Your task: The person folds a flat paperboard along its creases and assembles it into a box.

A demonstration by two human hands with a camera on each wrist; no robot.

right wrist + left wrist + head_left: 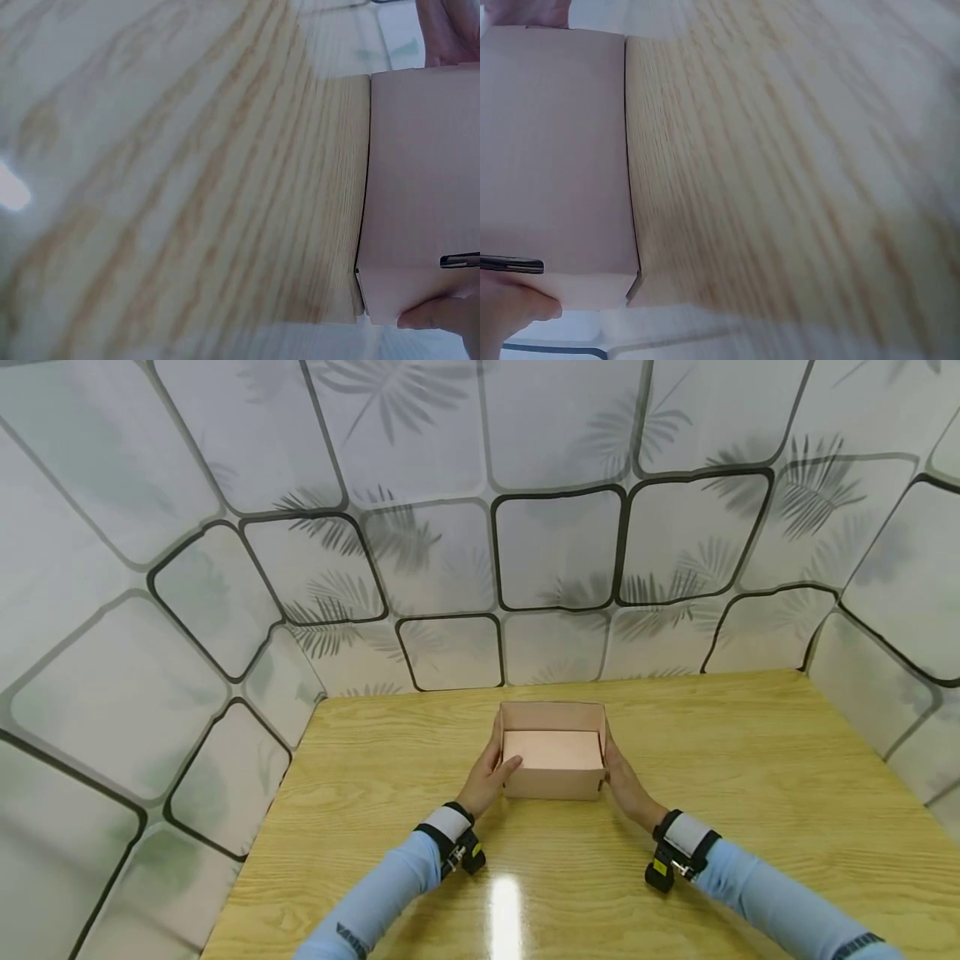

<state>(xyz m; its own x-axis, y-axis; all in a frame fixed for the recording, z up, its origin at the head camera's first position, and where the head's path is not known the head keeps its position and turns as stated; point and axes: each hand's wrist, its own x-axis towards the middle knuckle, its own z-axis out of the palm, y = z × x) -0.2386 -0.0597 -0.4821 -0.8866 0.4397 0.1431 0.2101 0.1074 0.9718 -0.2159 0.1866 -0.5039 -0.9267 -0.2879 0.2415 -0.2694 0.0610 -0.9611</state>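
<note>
A small, open-topped cardboard box [551, 783] in plain tan-pink, with its hollow inside facing up, is at the middle of the wooden table [420, 735]. My left hand [483, 781] grips its left end, the thumb lying over the front rim. At the opposite end my right hand [624, 783] holds the right side, its fingers partly hidden behind the wall. The left wrist view shows the box's smooth front face [555, 150] and a dark slot near one corner. A similar slot appears in the right wrist view, close to a fingertip [427, 315].
Patterned cloth [558, 552] with leaf prints and dark outlines hangs behind the table and along both sides. A bright light reflection lies on the tabletop between the forearms. Each wrist carries a strapped camera, the left camera [472, 853] and the right camera [660, 872].
</note>
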